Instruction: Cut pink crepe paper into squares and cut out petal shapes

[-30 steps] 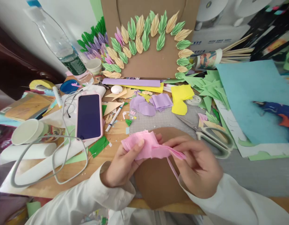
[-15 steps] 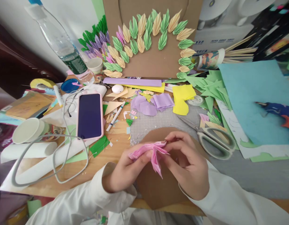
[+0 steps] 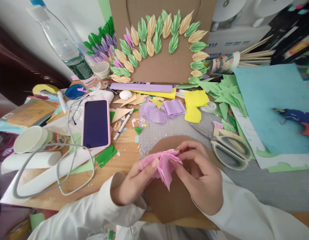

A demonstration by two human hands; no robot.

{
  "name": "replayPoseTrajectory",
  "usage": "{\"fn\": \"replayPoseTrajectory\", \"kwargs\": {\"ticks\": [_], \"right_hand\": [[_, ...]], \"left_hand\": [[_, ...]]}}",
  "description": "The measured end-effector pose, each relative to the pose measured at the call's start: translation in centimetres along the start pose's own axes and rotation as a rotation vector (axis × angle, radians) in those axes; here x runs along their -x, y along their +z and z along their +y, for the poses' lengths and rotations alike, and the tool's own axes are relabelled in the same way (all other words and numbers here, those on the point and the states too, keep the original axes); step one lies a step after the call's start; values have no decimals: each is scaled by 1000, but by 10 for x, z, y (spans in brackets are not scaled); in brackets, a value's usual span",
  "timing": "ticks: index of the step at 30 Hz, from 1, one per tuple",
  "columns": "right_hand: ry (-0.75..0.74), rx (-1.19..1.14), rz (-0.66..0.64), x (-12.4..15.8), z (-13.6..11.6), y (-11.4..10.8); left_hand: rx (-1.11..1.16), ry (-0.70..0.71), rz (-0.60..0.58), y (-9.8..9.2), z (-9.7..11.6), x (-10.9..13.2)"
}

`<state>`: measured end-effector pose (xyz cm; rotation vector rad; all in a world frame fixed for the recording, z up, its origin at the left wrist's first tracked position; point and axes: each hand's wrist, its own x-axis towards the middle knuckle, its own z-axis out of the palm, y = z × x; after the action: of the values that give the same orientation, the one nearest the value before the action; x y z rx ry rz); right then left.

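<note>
The paper (image 3: pixel 166 166) is pink, the sleeves (image 3: pixel 94 208) white, the cardboard (image 3: pixel 171 205) brown, the sheet (image 3: pixel 264 86) light blue.

Honestly can't read anything here, the blue print (image 3: pixel 236 43) on the far-right box (image 3: pixel 247 34) and the label (image 3: pixel 80 68) on the far-left bottle (image 3: pixel 60 40) are too blurry.

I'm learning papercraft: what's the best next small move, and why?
Perhaps the bare right hand should tuck the pointed lower fold of the thin pink paper toward the bare left hand: that fold hangs free, while the left hand holds the paper and the right pinches its edge.
</note>
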<state>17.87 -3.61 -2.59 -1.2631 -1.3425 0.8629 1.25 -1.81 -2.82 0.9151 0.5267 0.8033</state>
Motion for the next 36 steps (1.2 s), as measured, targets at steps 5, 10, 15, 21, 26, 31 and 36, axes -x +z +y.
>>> {"fn": "replayPoseTrajectory", "kwargs": {"ticks": [5, 10, 15, 21, 26, 31, 36], "right_hand": [[15, 11, 20, 2, 0, 1], [-1, 38, 20, 0, 0, 0], [-100, 107, 3, -4, -1, -4], [-257, 207, 14, -2, -3, -7], [-391, 222, -70, -5, -6, -10], [-379, 266, -130, -5, -4, -8], [-252, 233, -48, -3, -1, -7]], "left_hand": [[-144, 66, -16, 2, 4, -2], [-386, 124, 111, 3, 4, -3], [-439, 160, 125, 2, 5, -1], [-415, 139, 147, 0, 5, 0], [-383, 160, 75, 0, 7, -2], [-239, 120, 68, 2, 8, -3], [5, -5, 39, 0, 3, -3]]}}
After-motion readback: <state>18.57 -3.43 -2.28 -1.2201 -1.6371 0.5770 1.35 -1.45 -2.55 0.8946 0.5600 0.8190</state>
